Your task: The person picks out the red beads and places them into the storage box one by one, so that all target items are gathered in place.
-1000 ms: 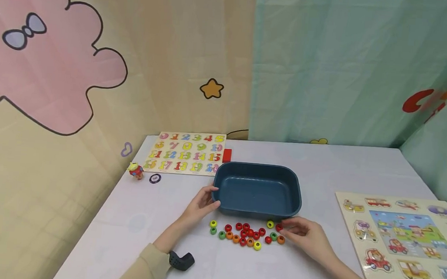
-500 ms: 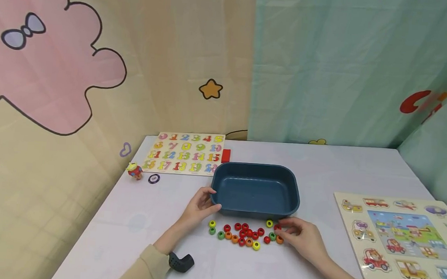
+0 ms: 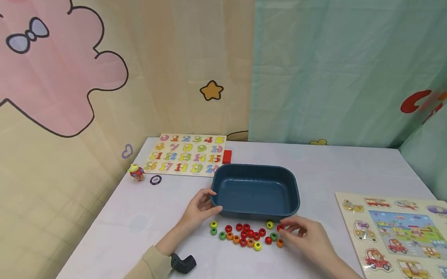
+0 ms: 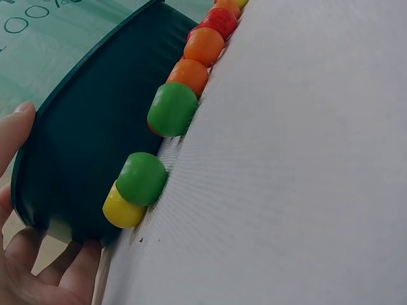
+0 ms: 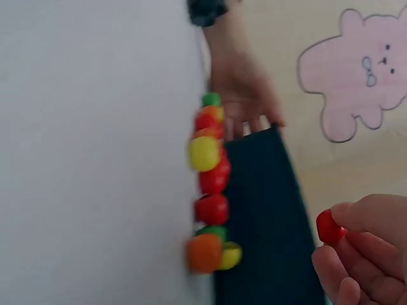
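A dark blue rectangular plastic tub [image 3: 254, 215] stands mid-table. My left hand [image 3: 199, 207] holds its near left corner, thumb at the near rim and fingers around the left side; the left wrist view shows the fingertips against the tub wall [image 4: 95, 121]. Between thumb and index finger of my right hand [image 3: 310, 240], a small red bead [image 5: 328, 227] is pinched beside the tub's near right corner. Several round holed beads lie in loose rows before the tub: red [image 3: 243, 242], orange [image 3: 280, 243], green [image 3: 222, 235] and yellow [image 3: 257, 246].
A wooden number board [image 3: 184, 154] lies at the back left, with a red block [image 3: 227, 157] by it. A small toy figure [image 3: 136, 172] and a round chip [image 3: 155, 179] are at the left edge. A vehicle puzzle board [image 3: 397, 240] covers the right side.
The right thumb has drawn clear of the orange bead, which has shifted slightly nearer. The red bead is now between the right fingertips, slightly further right. The left hand keeps its place on the tub.
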`<state>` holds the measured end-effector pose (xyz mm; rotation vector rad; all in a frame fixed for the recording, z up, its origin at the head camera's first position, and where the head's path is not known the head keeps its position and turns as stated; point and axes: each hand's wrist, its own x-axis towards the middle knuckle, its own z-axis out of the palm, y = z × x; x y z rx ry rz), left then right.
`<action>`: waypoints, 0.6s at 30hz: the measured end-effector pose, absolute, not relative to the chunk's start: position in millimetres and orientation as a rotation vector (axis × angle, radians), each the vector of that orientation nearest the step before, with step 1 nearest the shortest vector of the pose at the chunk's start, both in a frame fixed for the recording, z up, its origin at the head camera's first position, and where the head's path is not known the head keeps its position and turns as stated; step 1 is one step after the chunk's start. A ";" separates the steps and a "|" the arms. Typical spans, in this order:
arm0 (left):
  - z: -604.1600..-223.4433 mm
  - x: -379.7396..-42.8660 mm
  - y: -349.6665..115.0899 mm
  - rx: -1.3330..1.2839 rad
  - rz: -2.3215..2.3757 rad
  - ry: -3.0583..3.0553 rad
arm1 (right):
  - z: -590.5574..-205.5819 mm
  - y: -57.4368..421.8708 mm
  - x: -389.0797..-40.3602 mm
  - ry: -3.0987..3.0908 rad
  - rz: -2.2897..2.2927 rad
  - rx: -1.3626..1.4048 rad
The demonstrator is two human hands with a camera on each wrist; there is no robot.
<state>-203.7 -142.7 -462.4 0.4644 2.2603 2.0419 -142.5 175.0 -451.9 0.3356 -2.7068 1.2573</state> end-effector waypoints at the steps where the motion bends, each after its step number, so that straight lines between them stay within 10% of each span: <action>1: -459.5 -202.1 -142.2 0.470 2.042 2.257 | -444.7 174.8 -142.3 -2.682 1.262 0.394; 18: -450.9 -195.0 -141.3 0.476 2.016 2.341 | -382.2 83.0 -268.7 -2.628 1.597 0.895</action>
